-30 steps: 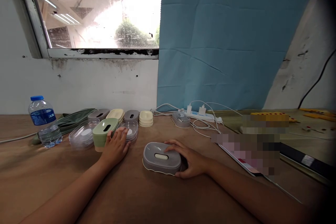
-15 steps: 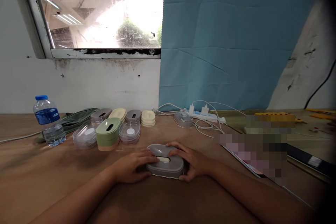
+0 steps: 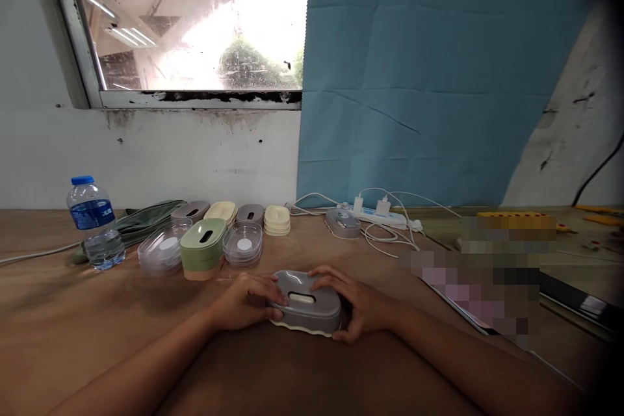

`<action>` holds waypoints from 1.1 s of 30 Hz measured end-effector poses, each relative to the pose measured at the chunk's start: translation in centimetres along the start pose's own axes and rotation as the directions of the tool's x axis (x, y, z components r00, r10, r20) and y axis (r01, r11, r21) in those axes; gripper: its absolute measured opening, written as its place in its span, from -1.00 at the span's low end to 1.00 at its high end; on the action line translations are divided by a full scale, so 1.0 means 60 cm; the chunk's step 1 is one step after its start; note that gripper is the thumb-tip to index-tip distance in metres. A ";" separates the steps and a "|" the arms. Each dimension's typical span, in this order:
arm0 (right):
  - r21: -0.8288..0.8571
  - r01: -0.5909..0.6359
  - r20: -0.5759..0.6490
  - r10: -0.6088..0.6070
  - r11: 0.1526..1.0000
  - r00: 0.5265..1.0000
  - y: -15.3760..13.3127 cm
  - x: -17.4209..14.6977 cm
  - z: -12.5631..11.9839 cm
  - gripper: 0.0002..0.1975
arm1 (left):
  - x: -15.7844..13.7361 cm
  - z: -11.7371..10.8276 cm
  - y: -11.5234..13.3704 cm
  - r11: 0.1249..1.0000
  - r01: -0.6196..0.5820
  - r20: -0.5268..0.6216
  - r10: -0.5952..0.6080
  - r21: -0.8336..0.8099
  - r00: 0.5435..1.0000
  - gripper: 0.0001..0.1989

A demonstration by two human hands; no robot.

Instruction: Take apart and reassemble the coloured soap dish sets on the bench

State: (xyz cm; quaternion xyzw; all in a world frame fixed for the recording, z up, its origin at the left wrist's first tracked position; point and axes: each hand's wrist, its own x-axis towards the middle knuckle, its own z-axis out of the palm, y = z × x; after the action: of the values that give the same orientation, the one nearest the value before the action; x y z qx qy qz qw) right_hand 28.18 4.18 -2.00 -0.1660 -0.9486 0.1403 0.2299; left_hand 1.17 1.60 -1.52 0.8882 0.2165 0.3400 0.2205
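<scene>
Both hands clasp a grey oval plastic box (image 3: 306,302) near the front of the brown wooden desk (image 3: 97,331).

The left hand (image 3: 246,302) presses its left end and the right hand (image 3: 358,304) wraps its right end, each grip clamped on it. Behind stand a green lidded plastic box (image 3: 203,247), clear plastic trays (image 3: 242,244) and a blue-capped water bottle (image 3: 94,223).

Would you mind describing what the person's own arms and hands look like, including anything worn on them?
Both forearms are bare as far as the picture shows, with no sleeves in view. The left hand and right hand wear no gloves, and no rings, watch or bracelets can be seen. No markings show.
</scene>
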 end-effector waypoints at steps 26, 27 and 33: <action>0.318 -0.172 -0.092 0.210 0.932 0.973 0.025 -0.008 -0.007 -0.49 | -0.004 -0.009 0.014 0.751 -0.236 0.247 0.100 0.616 0.964 -0.60; 0.312 -0.176 -0.092 0.214 0.934 0.972 0.026 -0.008 -0.007 -0.47 | -0.003 -0.009 0.015 0.746 -0.236 0.255 0.091 0.623 0.963 -0.59; 0.288 -0.204 -0.092 0.239 0.936 0.967 0.025 -0.008 -0.005 -0.42 | 0.000 -0.009 0.013 0.736 -0.210 0.240 0.067 0.644 0.969 -0.56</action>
State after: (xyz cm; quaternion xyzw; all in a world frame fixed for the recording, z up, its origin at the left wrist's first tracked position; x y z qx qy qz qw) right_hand 29.09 5.40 -2.40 -0.2468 -0.8787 0.2855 0.2925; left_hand 0.98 1.08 -0.74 0.9515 0.2328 0.1650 -0.1155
